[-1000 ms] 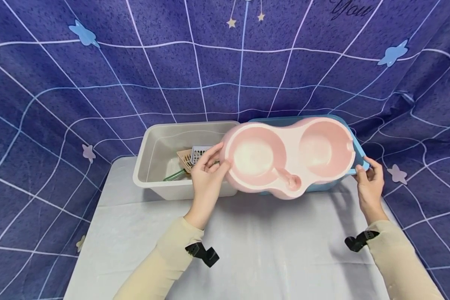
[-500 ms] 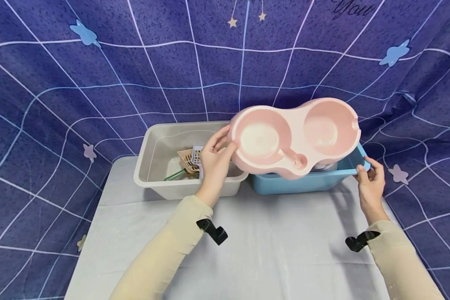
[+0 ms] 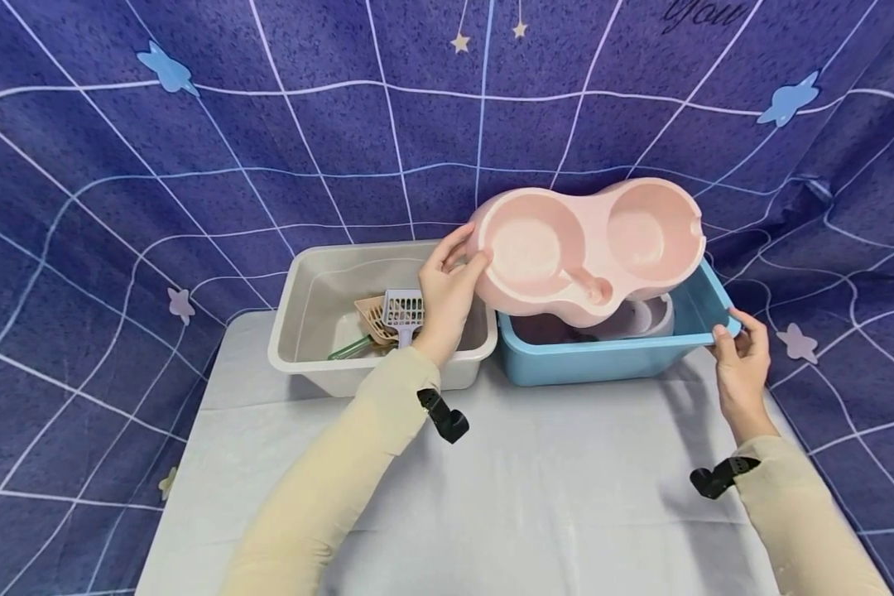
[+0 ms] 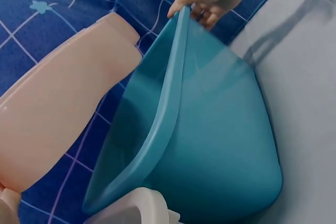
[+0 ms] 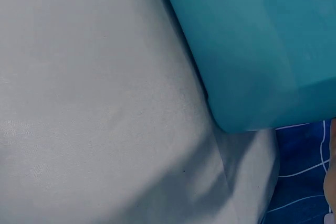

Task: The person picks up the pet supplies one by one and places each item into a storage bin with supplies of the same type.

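My left hand (image 3: 450, 290) grips the left end of a pink double pet bowl (image 3: 594, 248), thumb on its front rim, and holds it tilted above the blue bin (image 3: 588, 356). The bowl has two round hollows and a small round recess with a groove. With thumb and fingers my right hand (image 3: 741, 368) pinches the front right corner of the blue bin's rim. Inside that bin lies a pale greyish bowl-like thing (image 3: 644, 319), partly hidden by the pink bowl. The left wrist view shows the pink bowl's outer side (image 4: 68, 93) apart from the bin's rim (image 4: 168, 93).
Beside the blue bin, on the left, stands a grey bin (image 3: 320, 314). It holds a lavender slotted scoop (image 3: 402, 308), a beige slotted scoop (image 3: 371, 314) and a green handle (image 3: 350, 348). A blue patterned curtain (image 3: 268, 124) hangs behind the white table (image 3: 536, 480).
My left hand has raised the pink bowl up and away towards the curtain, uncovering more of the blue bin and the pale thing inside. My right hand stays at the bin's corner.
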{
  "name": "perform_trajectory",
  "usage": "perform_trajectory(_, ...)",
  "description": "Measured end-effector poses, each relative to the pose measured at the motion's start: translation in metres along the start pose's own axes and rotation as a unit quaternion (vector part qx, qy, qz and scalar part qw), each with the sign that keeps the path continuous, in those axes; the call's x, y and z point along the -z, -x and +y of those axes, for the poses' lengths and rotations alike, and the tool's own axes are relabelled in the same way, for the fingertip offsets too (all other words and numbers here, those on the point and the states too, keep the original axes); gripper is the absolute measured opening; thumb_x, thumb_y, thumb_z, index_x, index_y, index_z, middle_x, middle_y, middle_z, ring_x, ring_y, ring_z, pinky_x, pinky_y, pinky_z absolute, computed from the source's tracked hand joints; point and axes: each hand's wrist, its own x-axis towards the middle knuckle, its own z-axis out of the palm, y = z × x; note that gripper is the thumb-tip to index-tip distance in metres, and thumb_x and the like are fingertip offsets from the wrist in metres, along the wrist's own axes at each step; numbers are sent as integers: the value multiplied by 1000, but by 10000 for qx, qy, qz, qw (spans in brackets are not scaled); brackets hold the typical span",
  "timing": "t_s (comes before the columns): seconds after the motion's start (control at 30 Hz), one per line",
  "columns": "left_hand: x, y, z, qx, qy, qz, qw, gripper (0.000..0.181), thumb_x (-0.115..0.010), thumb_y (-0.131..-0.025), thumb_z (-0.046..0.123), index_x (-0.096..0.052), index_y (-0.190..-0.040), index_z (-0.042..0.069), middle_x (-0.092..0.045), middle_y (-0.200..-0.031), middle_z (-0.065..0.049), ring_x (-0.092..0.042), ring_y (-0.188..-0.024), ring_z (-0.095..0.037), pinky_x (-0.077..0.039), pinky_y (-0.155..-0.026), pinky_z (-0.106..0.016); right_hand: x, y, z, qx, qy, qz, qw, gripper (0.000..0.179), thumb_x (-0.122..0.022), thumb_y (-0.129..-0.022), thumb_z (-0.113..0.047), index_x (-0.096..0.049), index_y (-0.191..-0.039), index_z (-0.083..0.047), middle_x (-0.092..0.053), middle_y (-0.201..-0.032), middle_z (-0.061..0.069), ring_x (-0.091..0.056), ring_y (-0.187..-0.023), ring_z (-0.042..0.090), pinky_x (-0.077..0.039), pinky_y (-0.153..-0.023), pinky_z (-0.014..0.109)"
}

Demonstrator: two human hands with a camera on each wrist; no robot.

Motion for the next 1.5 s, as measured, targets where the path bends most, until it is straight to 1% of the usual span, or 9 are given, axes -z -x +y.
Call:
perform_trajectory(0.13, -6, -2, -8, 79, -175, 13, 9998, 41, -72, -83, 1, -69, -124, 8, -68, -117, -2, -61, -82, -6, -52, -70, -17, 1, -1, 0, -14, 0, 2, 10000, 34, -59, -95, 5, -62, -126, -9, -56, -99, 5, -56, -87, 11, -54, -78, 15)
perform_trajectory(0.27, -11, -3, -16, 32, -304, -8, 9995, 40, -74, -83, 3, -71, -123, 10, -69, -113, -3, -59, -73, -9, -50, -67, -17, 1, -1, 1, -57, 53, 26, 10000, 35, -59, -95, 4, -62, -126, -9, -56, -99, 5, -56, -88, 11, -53, -78, 14)
perform_trajectory(0.37, -14, -4, -22, 63, -296, -26, 9995, 40, -74, -83, 4, -71, -122, 10, -69, -113, -4, -60, -80, -11, -50, -69, -18, 1, -1, 1, -73, 65, 59, 9999, 34, -60, -94, 4, -62, -126, -10, -55, -99, 5, -56, -87, 11, -53, -77, 14)
perform_trajectory(0.47, -16, -6, -27, 164, -305, 18, 9994, 40, -75, -83, 5, -71, -122, 11, -68, -116, -1, -62, -96, -12, -52, -75, -19, 1, 0, 0, -22, 45, 50, 10000, 34, -61, -94, 4, -62, -126, -9, -55, -97, 5, -56, -86, 11, -53, -77, 14)
perform_trajectory(0.6, -21, -8, -34, 260, -298, 120, 9991, 39, -76, -82, 5, -72, -121, 10, -68, -118, 1, -61, -106, -11, -52, -77, -19, 0, -1, 0, 39, 12, 9, 10000, 34, -60, -94, 4, -61, -126, -8, -55, -96, 5, -56, -85, 11, -54, -76, 14)
perform_trajectory(0.93, -30, -10, -53, 78, -321, 85, 9994, 38, -75, -81, 1, -72, -119, 6, -70, -111, -7, -59, -87, -7, -50, -67, -17, 1, -2, 2, 9, 47, 17, 10000, 35, -60, -94, 4, -61, -127, -8, -55, -101, 7, -55, -87, 11, -53, -77, 14)
perform_trajectory(1.17, -30, -4, -58, 198, -479, 36, 9986, 40, -77, -82, 6, -72, -120, 11, -67, -119, 0, -61, -102, -9, -52, -74, -20, 1, -2, 2, 58, 51, 13, 10000, 35, -61, -94, 3, -61, -127, -9, -55, -101, 6, -55, -87, 11, -53, -77, 14)
perform_trajectory(1.37, -29, -2, -66, 541, -364, 51, 9979, 41, -77, -81, 5, -72, -121, 13, -67, -121, 2, -61, -105, -9, -54, -82, -21, 1, -2, 2, 67, 55, 4, 10000, 35, -61, -95, 3, -61, -127, -9, -55, -100, 6, -56, -86, 11, -53, -77, 14)
perform_trajectory(1.5, -28, -1, -69, 539, -548, -42, 9970, 42, -77, -80, 5, -72, -121, 12, -69, -119, -1, -62, -104, -10, -54, -82, -22, 1, -1, 1, 39, 23, 40, 10000, 34, -60, -94, 3, -62, -126, -9, -56, -98, 5, -56, -86, 11, -54, -77, 14)
